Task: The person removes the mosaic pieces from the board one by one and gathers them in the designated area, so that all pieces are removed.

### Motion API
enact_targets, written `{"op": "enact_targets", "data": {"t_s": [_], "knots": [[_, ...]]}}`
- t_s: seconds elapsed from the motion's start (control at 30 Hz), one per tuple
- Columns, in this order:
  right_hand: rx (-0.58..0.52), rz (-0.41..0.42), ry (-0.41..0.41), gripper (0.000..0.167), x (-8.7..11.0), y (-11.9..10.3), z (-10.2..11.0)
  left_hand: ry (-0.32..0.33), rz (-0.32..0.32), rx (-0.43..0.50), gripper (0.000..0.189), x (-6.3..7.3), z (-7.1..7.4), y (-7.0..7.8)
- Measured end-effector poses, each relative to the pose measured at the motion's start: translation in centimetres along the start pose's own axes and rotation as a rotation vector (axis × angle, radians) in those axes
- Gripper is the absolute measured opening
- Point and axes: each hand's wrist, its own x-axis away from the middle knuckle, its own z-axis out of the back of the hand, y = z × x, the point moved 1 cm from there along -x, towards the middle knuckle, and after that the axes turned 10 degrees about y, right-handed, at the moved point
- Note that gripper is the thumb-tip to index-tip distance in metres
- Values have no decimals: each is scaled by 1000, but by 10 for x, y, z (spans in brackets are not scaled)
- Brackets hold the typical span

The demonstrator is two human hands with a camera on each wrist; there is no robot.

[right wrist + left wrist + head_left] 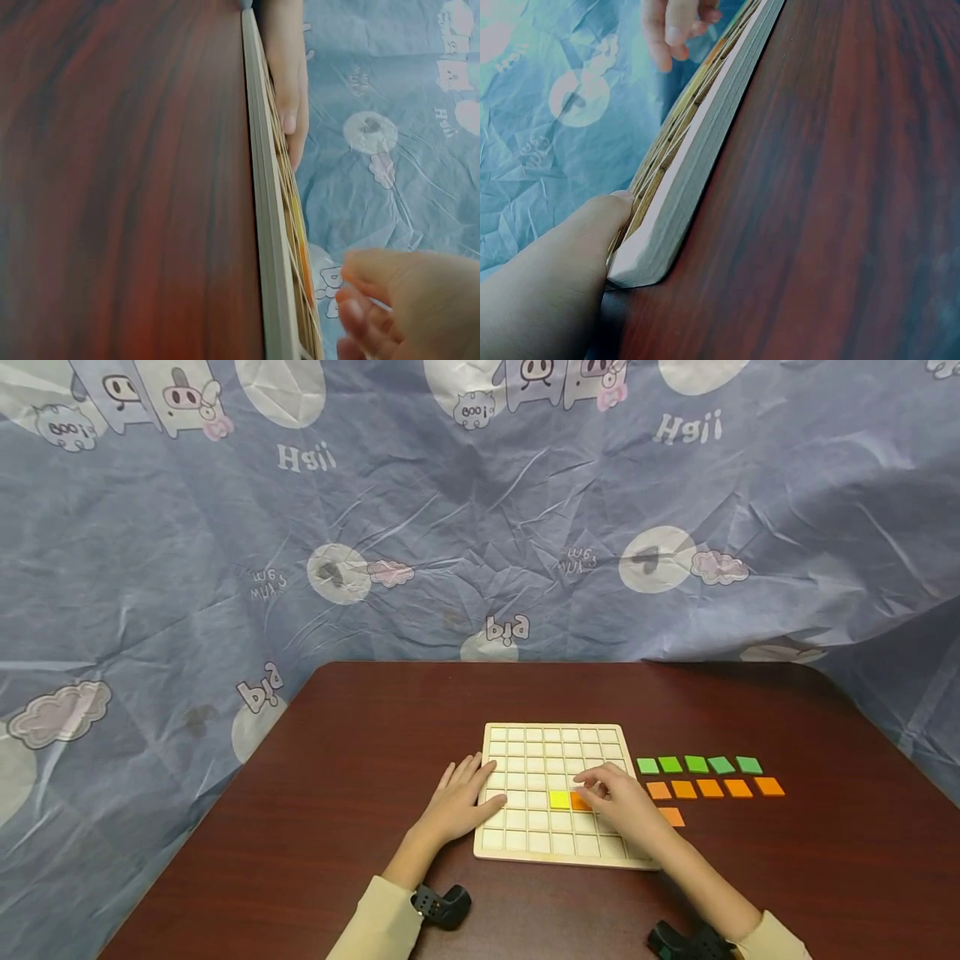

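A pale wooden grid board (517, 842) lies on the table. My left hand (453, 806) rests on its left edge, fingers spread over the rim; in the left wrist view, the thumb (604, 217) touches the border. A yellow tile (559, 800) sits in one cell, with an orange tile (580, 802) in the cell to its right, partly hidden by my right hand (618, 797). That hand hovers over the board with fingers bent and fingertips near the orange tile. In the right wrist view, no tile shows between the thumb and fingers (360, 315).
Right of the board lie a row of green tiles (696, 764), a row of orange tiles (709, 788) and a single orange tile (672, 817) nearer me. The dark wooden table (360, 760) extends around them. A printed blue-grey cloth (450, 527) hangs behind.
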Motion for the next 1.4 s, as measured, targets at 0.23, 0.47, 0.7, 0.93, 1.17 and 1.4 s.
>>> {"op": "enact_targets", "data": {"t_s": [0.23,0.47,0.7,0.93,1.17,1.4], "knots": [[23,-7,-7,20,4,8,-12,-9,2,12,65,0,2,1],[17,-36,13,15,7,8,-15,-7,0,4,64,-1,2,1],[3,-2,2,14,8,10,-18,-15,8,9,64,1,2,-1],[9,8,-24,16,7,9,-16,-11,5,7,64,0,2,0],[-14,13,-54,16,6,9,-17,-10,6,8,64,0,3,0],[-58,-9,-57,15,7,12,-15,-16,7,3,64,-1,3,0]]}}
